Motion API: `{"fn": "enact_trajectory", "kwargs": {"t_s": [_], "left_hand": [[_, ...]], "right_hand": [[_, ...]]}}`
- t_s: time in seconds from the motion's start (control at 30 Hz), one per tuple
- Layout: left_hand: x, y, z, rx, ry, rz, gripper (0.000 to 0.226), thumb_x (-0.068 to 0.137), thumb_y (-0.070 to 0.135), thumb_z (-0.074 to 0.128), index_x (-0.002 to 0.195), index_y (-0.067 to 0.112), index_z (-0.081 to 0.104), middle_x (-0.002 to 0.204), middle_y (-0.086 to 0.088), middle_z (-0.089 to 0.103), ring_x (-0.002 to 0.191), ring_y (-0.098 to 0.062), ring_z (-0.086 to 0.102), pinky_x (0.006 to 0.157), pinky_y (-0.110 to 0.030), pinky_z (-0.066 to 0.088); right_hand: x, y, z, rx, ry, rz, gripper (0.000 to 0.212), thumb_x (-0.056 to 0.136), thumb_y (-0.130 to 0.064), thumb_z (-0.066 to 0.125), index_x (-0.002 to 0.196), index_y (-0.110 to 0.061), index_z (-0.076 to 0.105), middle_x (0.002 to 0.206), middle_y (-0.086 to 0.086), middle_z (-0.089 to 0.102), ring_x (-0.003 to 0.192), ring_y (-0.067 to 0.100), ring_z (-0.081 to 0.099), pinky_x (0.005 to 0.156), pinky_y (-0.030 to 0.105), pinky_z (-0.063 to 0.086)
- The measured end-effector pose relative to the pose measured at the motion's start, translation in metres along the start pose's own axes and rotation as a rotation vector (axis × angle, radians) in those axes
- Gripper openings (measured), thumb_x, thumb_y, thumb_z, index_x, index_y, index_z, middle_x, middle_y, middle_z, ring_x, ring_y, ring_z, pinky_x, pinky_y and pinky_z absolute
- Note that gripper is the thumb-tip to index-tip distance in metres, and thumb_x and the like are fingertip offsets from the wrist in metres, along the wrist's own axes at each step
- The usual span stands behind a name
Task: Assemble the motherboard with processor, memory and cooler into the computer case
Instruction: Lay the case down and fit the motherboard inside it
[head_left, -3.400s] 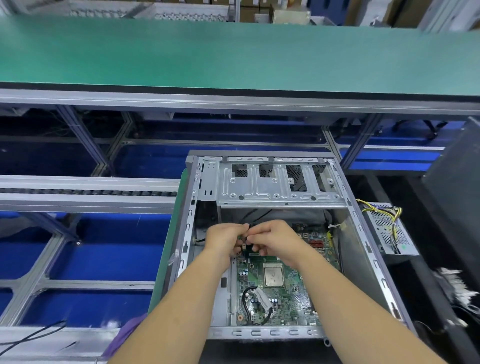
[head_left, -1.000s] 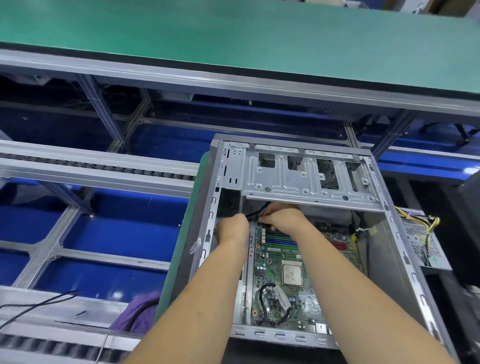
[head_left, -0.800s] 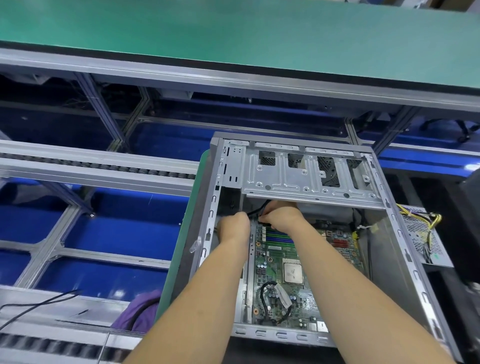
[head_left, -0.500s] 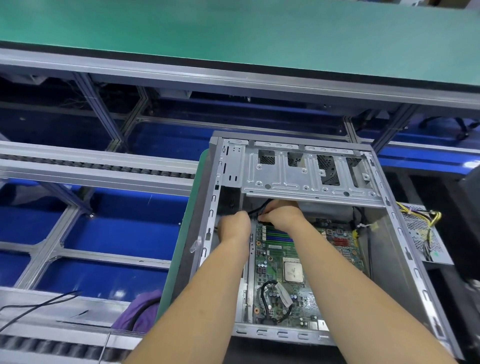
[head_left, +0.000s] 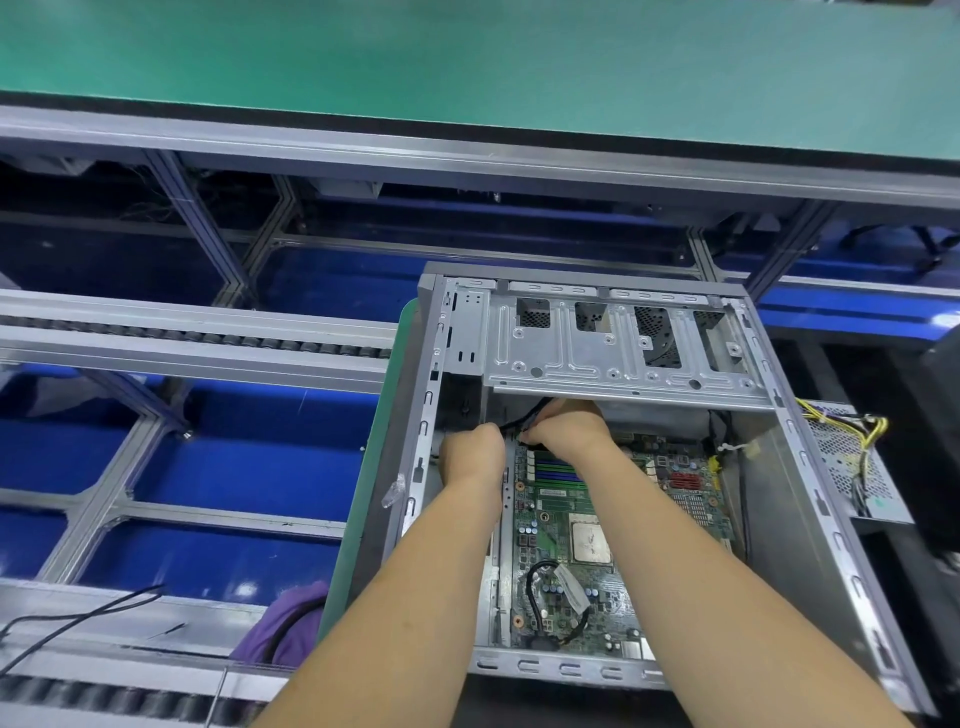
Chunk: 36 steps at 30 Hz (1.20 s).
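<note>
An open grey computer case (head_left: 810, 499) lies on its side in front of me. A green motherboard (head_left: 556, 525) sits on its floor, with a bare silver processor (head_left: 589, 540) in the middle and memory slots (head_left: 558, 467) further back. Both hands reach under the drive cage (head_left: 613, 353). My left hand (head_left: 475, 452) is by the board's far left corner, fingers curled and partly hidden. My right hand (head_left: 566, 426) pinches a black cable (head_left: 524, 415) at the board's back edge. No cooler is in view.
A power supply (head_left: 852, 462) with yellow wires juts out on the case's right. A looped black cable (head_left: 545, 603) lies on the board's near part. A green bench (head_left: 467, 67) spans the back, a roller rail (head_left: 208, 343) the left, purple cloth (head_left: 291, 623) below.
Since 3.4 s ago both hands moved from above the processor toward the back of the case, under the drive cage. Over the last second they have hardly shifted.
</note>
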<state>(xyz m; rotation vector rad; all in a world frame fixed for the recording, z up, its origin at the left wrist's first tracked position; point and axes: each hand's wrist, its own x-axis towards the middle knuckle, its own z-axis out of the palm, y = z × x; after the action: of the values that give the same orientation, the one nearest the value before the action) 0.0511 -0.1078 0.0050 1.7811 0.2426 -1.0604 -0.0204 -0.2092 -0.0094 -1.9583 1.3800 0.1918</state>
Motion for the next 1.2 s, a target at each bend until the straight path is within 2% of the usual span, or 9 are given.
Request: {"fn": "enact_trajectory", "kwargs": {"t_s": [0.33, 0.4, 0.47, 0.57, 0.73, 0.87, 0.97, 1.07, 1.2], "left_hand": [[-0.003, 0.002, 0.000, 0.031, -0.014, -0.016, 0.006, 0.087, 0.008, 0.049, 0.081, 0.008, 0.048, 0.071, -0.007, 0.043, 0.062, -0.021, 0.037, 0.073, -0.033, 0.042], [-0.004, 0.003, 0.000, 0.023, -0.018, -0.018, 0.003, 0.088, 0.008, 0.049, 0.088, 0.006, 0.050, 0.072, -0.007, 0.043, 0.064, -0.021, 0.039, 0.075, -0.033, 0.042], [-0.004, 0.003, 0.000, 0.028, -0.017, -0.012, 0.005, 0.089, 0.009, 0.049, 0.093, 0.005, 0.050, 0.075, -0.007, 0.045, 0.067, -0.022, 0.041, 0.075, -0.034, 0.042], [-0.001, 0.000, -0.001, 0.076, 0.010, 0.023, 0.005, 0.090, 0.010, 0.050, 0.093, 0.006, 0.051, 0.077, -0.007, 0.046, 0.070, -0.022, 0.043, 0.075, -0.034, 0.042], [0.006, -0.003, -0.003, 0.838, -0.046, 0.338, 0.010, 0.093, 0.006, 0.056, 0.088, 0.011, 0.050, 0.069, -0.001, 0.039, 0.065, -0.016, 0.041, 0.065, -0.025, 0.043], [0.001, 0.003, -0.010, 1.332, -0.030, 0.568, 0.014, 0.098, 0.014, 0.058, 0.111, 0.011, 0.062, 0.072, 0.000, 0.040, 0.077, -0.016, 0.046, 0.065, -0.024, 0.038], [0.003, 0.003, -0.011, 1.543, -0.024, 0.691, 0.020, 0.099, 0.012, 0.053, 0.117, 0.009, 0.062, 0.097, -0.004, 0.054, 0.091, -0.019, 0.054, 0.071, -0.024, 0.039], [0.009, 0.002, -0.009, 1.728, -0.059, 0.766, 0.022, 0.100, 0.009, 0.050, 0.119, 0.009, 0.061, 0.120, -0.004, 0.059, 0.111, -0.019, 0.058, 0.073, -0.024, 0.039], [0.006, 0.003, -0.008, 1.843, -0.045, 0.778, 0.023, 0.098, 0.004, 0.051, 0.117, 0.008, 0.062, 0.103, -0.005, 0.060, 0.099, -0.019, 0.058, 0.071, -0.025, 0.038]], "right_hand": [[-0.003, 0.008, -0.001, 0.264, 0.001, 0.023, 0.022, 0.085, -0.013, 0.079, 0.105, -0.006, 0.075, 0.108, 0.009, 0.072, 0.103, 0.026, 0.066, 0.095, 0.037, 0.055], [-0.004, 0.010, -0.002, 0.397, 0.010, 0.052, 0.015, 0.084, -0.007, 0.078, 0.098, -0.012, 0.077, 0.097, 0.004, 0.070, 0.086, 0.018, 0.064, 0.075, 0.027, 0.057], [-0.006, 0.012, -0.003, 0.478, -0.013, 0.075, 0.012, 0.085, -0.004, 0.074, 0.090, -0.014, 0.078, 0.083, 0.005, 0.065, 0.063, 0.013, 0.051, 0.046, 0.019, 0.042], [-0.007, 0.015, -0.005, 0.491, -0.046, 0.099, 0.015, 0.086, -0.006, 0.068, 0.091, -0.017, 0.077, 0.080, 0.009, 0.058, 0.059, 0.015, 0.041, 0.040, 0.020, 0.030], [0.000, 0.016, -0.011, 0.002, -0.045, -0.039, 0.019, 0.097, -0.026, 0.052, 0.081, -0.027, 0.060, 0.068, -0.006, 0.055, 0.067, 0.013, 0.051, 0.061, 0.024, 0.041], [-0.002, 0.023, -0.006, -0.301, 0.042, -0.259, 0.016, 0.100, -0.029, 0.050, 0.088, -0.039, 0.050, 0.053, -0.006, 0.046, 0.049, 0.009, 0.043, 0.044, 0.026, 0.030], [-0.003, 0.024, -0.008, -0.391, -0.001, -0.319, 0.029, 0.101, -0.028, 0.052, 0.122, -0.047, 0.056, 0.080, -0.010, 0.063, 0.063, 0.011, 0.055, 0.053, 0.025, 0.042], [-0.003, 0.019, -0.006, -0.496, 0.022, -0.343, 0.028, 0.101, -0.025, 0.054, 0.124, -0.037, 0.065, 0.119, -0.002, 0.068, 0.092, 0.024, 0.062, 0.079, 0.035, 0.056], [-0.003, 0.008, 0.000, -0.586, 0.054, -0.343, 0.017, 0.097, -0.016, 0.058, 0.107, -0.021, 0.072, 0.110, 0.005, 0.068, 0.093, 0.030, 0.063, 0.082, 0.036, 0.057]]}}
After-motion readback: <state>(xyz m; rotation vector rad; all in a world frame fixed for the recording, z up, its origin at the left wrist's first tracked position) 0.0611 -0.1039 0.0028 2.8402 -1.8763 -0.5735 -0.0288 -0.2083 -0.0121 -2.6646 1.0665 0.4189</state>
